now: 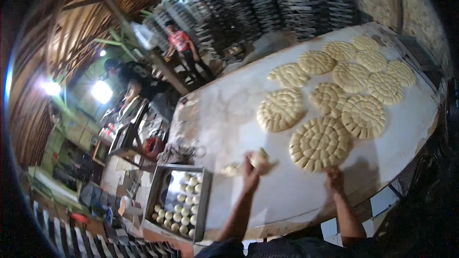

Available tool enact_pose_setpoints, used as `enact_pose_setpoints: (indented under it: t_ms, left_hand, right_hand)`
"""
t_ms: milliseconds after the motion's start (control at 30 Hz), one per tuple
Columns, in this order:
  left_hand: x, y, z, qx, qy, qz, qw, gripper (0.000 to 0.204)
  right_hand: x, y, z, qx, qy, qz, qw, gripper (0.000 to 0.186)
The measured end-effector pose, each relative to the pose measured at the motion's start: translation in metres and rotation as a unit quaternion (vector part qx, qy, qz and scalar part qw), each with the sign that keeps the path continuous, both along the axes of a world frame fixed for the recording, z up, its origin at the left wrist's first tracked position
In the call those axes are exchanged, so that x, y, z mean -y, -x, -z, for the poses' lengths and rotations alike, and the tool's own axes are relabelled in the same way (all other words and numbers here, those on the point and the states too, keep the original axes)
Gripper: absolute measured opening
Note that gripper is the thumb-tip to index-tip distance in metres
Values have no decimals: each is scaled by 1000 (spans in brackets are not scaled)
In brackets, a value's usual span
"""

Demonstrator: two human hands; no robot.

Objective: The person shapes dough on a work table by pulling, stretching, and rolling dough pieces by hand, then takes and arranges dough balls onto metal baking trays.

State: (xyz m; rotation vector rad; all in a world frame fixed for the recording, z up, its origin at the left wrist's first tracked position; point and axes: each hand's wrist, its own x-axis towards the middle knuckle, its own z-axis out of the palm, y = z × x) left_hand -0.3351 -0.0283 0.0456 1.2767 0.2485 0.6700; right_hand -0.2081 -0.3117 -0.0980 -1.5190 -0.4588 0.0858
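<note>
Dough (260,159) in the head view is grasped by the left hand (251,174) over the bench (224,126), its forearm leaning rightward, while the right hand (334,179), forearm leaning leftward, meets a coil's near rim (313,164), its grip clenched or loose I cannot tell.

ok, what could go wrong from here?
1. The right hand is at the near rim of the front dough round; a careless nudge could dent or pull its scored edge.
2. That round and its right-hand neighbour sit edge to edge or nearly so, so they might stick together.
3. The tray of dough balls is close to the left forearm; a sideways swing might bump it.
</note>
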Motion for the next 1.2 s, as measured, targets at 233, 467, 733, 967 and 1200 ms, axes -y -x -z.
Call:
enact_pose_setpoints:
  t_ms: [233,467,733,967,1200]
  left_hand:
    - [19,157,20,-105,-214,-100,966,37]
    - [-10,237,-34,-41,-162,-173,971,46]
    - [-24,253,43,-33,-50,-332,941,35]
    - [-53,288,192,-401,-619,-42,674,47]
    - [-62,139,85,-369,-516,-234,736,45]
  right_hand:
    - [-149,219,-118,-384,-300,-260,834,32]
    - [-158,219,-158,-349,-166,-178,905,48]
    - [-88,124,-91,-229,-152,4,962,24]
    - [-18,103,-47,420,325,-287,797,37]
    - [-109,58,-32,413,334,-111,840,28]
